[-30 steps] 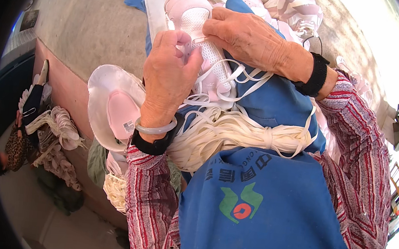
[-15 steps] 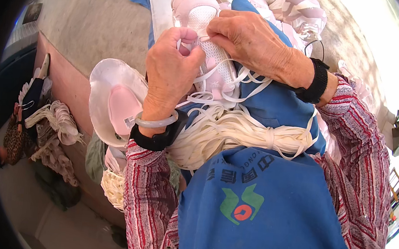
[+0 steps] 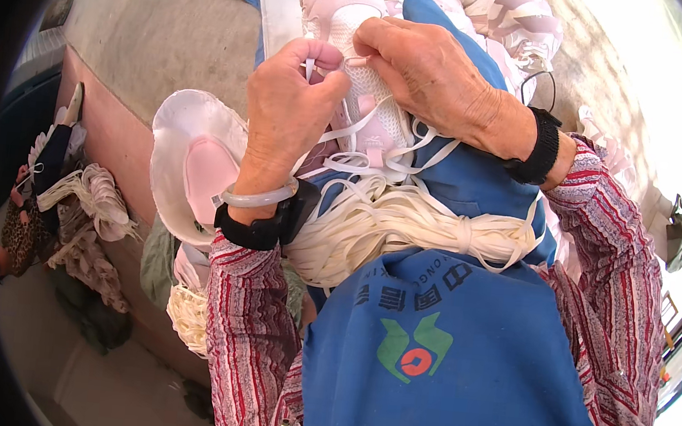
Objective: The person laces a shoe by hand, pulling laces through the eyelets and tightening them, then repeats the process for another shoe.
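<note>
Our left hand [image 3: 290,97] pinches a flat white lace [image 3: 310,68]; our right hand [image 3: 433,70] presses its fingers together over the pink-and-white mesh sneaker [image 3: 364,84], just beyond the cream flat-lace bundle [image 3: 405,227]. If we yank, slack near that bundle could snag, and honestly we can't tell what's hidden under our right fingertips.

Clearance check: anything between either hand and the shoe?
Only slack laces, crossing the shoe's near end, one reaching up to the right hand. Nothing else visible: the left hand pinches a lace tip by the shoe.
</note>
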`<state>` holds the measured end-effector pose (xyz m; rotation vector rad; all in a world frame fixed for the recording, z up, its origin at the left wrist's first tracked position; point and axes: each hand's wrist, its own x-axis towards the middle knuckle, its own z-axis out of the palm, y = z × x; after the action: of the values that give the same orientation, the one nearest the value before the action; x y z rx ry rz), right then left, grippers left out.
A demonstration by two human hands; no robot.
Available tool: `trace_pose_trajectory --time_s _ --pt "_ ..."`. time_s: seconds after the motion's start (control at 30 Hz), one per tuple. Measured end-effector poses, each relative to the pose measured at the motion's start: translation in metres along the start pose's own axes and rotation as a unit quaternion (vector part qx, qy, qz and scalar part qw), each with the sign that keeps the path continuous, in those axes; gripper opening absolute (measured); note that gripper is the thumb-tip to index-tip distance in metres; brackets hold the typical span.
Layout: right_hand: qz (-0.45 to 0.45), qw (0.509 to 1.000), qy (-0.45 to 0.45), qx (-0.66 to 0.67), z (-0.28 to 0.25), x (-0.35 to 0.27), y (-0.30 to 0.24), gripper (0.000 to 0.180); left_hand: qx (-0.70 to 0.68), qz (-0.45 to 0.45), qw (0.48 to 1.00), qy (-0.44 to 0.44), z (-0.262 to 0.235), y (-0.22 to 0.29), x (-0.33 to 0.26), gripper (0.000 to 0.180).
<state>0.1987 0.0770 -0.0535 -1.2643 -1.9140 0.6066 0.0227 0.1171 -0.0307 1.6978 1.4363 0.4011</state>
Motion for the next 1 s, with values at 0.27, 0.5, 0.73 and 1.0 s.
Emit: trace_pose_trajectory --time_s 0.27,0.5,0.73,1.0 --pt "0.053 0.998 -0.022 -0.023 -0.006 0.003 0.0 0.017 -0.024 -0.02 0.999 -0.01 -0.001 0.001 0.002 0.021" --pt "0.056 0.997 -0.007 -0.053 -0.005 0.004 -0.001 0.012 0.155 0.13 0.978 0.047 0.009 0.014 -0.001 0.012" --pt "0.065 0.995 -0.011 -0.077 -0.004 0.001 0.004 0.012 0.198 0.2 0.959 0.039 0.008 0.013 0.003 0.01" --pt "0.005 0.994 0.007 -0.105 -0.024 -0.006 0.01 0.01 0.147 0.212 0.962 -0.087 -0.008 0.005 0.013 0.013"
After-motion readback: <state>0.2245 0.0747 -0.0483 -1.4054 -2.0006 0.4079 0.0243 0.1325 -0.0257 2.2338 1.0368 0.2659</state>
